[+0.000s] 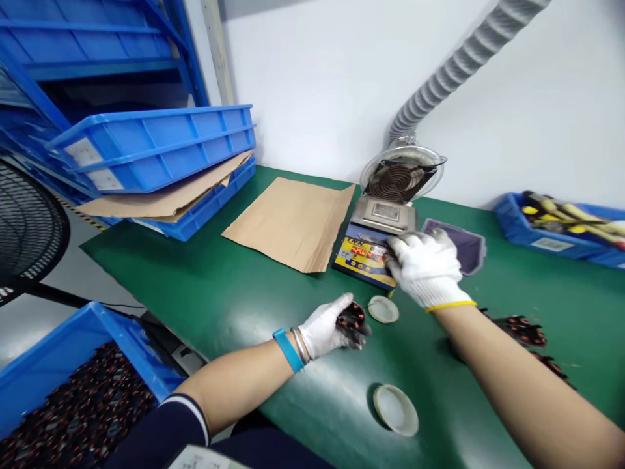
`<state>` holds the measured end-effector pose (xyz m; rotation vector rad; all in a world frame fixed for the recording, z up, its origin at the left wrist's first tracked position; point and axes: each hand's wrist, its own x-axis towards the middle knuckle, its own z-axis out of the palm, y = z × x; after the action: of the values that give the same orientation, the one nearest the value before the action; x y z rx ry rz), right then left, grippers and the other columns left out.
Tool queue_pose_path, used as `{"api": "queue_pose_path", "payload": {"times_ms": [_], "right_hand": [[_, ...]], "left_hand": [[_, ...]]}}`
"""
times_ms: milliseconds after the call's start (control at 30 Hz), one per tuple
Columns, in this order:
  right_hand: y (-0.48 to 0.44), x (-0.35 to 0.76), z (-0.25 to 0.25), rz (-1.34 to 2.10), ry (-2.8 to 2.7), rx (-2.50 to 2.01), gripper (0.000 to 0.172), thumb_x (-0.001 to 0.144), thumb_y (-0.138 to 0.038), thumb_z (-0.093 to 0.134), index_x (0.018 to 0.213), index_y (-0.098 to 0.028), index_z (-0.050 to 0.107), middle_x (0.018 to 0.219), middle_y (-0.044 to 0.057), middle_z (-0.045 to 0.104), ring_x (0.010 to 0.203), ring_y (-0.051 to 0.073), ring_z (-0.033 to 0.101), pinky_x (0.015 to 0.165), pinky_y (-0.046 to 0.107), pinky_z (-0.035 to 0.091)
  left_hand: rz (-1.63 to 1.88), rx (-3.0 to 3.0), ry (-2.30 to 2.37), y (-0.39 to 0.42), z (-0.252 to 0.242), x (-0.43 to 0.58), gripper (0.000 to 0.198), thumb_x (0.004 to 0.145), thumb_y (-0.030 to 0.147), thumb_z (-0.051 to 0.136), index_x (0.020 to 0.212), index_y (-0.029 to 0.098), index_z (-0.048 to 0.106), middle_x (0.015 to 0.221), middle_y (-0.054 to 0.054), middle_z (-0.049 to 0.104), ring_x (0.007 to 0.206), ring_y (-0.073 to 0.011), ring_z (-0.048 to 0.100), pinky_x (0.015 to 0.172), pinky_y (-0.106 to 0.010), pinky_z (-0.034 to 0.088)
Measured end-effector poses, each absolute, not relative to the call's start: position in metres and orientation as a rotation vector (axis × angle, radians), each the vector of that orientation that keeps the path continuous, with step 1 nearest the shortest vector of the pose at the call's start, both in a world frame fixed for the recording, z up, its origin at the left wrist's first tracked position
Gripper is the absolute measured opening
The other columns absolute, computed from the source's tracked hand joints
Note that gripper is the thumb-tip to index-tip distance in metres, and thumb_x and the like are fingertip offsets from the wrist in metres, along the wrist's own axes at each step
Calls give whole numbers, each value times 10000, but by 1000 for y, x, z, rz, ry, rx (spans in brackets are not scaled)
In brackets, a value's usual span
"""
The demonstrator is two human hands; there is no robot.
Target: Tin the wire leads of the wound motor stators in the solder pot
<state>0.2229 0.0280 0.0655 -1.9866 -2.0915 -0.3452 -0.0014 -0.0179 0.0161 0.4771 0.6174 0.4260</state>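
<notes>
My left hand (336,326), in a white glove with dark fingertips, grips a small round black part with copper-coloured spots, like a motor stator (350,315), above the green bench. My right hand (422,260), also gloved, is curled at the right side of a blue-and-yellow heating unit with a red digital display (364,253). What its fingers hold, if anything, is hidden. A metal plate (385,212) tops the unit. Just right of my left hand lies a small pale round dish (383,309), with a larger pale dish (395,409) nearer me.
More black-and-copper parts (522,330) lie beyond my right forearm; many fill a blue bin (97,319) at lower left. Brown cardboard (293,221), a purple-grey tray (461,247) and a blue tool box (537,238) occupy the bench. An exhaust hose (459,65) hangs above the unit.
</notes>
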Motion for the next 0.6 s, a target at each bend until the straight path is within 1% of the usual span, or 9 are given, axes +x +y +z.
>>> {"api": "queue_pose_path", "payload": {"times_ms": [67, 100, 200, 267, 333, 400, 467, 600], "right_hand": [[28, 228, 60, -307, -2089, -2015, 337, 887, -356, 506, 1091, -125, 642, 1000, 110, 610, 1070, 239, 525, 1115, 515, 257], [28, 232, 59, -276, -2056, -2040, 321, 900, -364, 522, 1091, -136, 640, 989, 93, 608, 1046, 215, 534, 1098, 488, 303], [37, 251, 64, -174, -1801, -2158, 352, 948, -384, 512, 1204, -158, 598, 1086, 86, 606, 1013, 175, 562, 981, 400, 449], [47, 269, 75, -99, -1593, -2223, 386, 976, -382, 482, 1283, -155, 544, 1120, 87, 606, 981, 153, 587, 911, 352, 499], [59, 285, 90, -19, -1451, -2272, 387, 981, -385, 488, 1276, -142, 544, 1070, 78, 620, 931, 136, 602, 879, 332, 519], [70, 298, 104, 47, -1368, -2327, 372, 966, -401, 524, 1229, -143, 580, 1022, 67, 626, 905, 133, 604, 878, 340, 524], [79, 304, 112, 87, -1321, -2381, 366, 949, -411, 555, 1199, -148, 604, 1020, 66, 624, 932, 145, 601, 908, 367, 516], [92, 302, 112, 138, -1317, -2432, 372, 940, -418, 565, 1198, -152, 607, 1101, 80, 608, 1041, 175, 582, 971, 412, 488]], "left_hand": [[426, 488, 608, -18, 14, 0, 466, 868, 581, 571, 828, 117, 569, 650, -74, 664, 444, -149, 599, 455, -246, 456], [421, 492, 605, -17, 12, 1, 472, 862, 588, 577, 835, 116, 568, 655, -76, 665, 450, -152, 601, 460, -250, 456], [413, 488, 586, -14, 7, 4, 477, 859, 595, 575, 862, 118, 561, 667, -80, 667, 473, -159, 607, 486, -259, 462], [411, 483, 572, -13, 5, 6, 480, 854, 600, 579, 873, 120, 556, 669, -77, 665, 483, -161, 609, 498, -263, 464], [407, 488, 562, -12, 2, 7, 489, 846, 608, 586, 884, 122, 553, 671, -76, 664, 490, -165, 610, 506, -268, 463], [400, 497, 553, -11, 0, 7, 502, 833, 617, 597, 890, 121, 553, 672, -78, 662, 494, -167, 609, 518, -275, 464], [399, 505, 548, -12, -1, 8, 516, 814, 624, 614, 889, 117, 556, 678, -82, 663, 501, -170, 611, 532, -283, 466], [408, 513, 563, -12, -3, 9, 533, 776, 631, 650, 875, 115, 559, 682, -85, 663, 502, -174, 611, 534, -295, 472]]}}
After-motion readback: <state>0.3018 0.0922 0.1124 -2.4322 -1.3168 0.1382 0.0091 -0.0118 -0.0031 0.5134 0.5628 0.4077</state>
